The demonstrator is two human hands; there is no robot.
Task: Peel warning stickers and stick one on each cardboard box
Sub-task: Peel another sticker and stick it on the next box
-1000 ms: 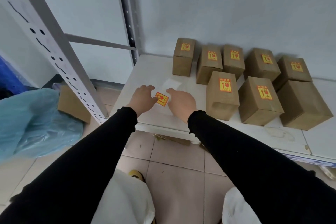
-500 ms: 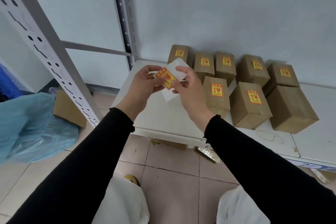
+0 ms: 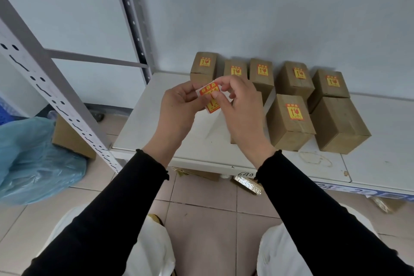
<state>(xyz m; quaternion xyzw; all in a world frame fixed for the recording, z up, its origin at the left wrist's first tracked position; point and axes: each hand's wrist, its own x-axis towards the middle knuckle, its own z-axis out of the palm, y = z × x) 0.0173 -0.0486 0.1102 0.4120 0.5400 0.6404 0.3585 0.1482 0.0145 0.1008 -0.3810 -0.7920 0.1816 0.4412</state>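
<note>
My left hand (image 3: 177, 107) and my right hand (image 3: 240, 110) are raised together above the white shelf (image 3: 143, 127). Both pinch a red and yellow warning sticker (image 3: 210, 98) on its white backing paper, whose top corner is bent over. Several brown cardboard boxes stand on the shelf behind my hands. Most carry a sticker on top, such as the front box (image 3: 291, 123). The rightmost front box (image 3: 338, 125) has a bare top. One box is partly hidden behind my right hand.
A grey perforated rack upright (image 3: 44, 87) slants across the left. A blue plastic bag (image 3: 33, 159) and a cardboard box (image 3: 71, 139) lie on the tiled floor at the left. A grey wall backs the shelf. Foil scraps (image 3: 246, 185) lie under the shelf edge.
The sticker sheet was lifted off the shelf by both hands and brought up toward me. Its top corner is now bent away from the backing.
</note>
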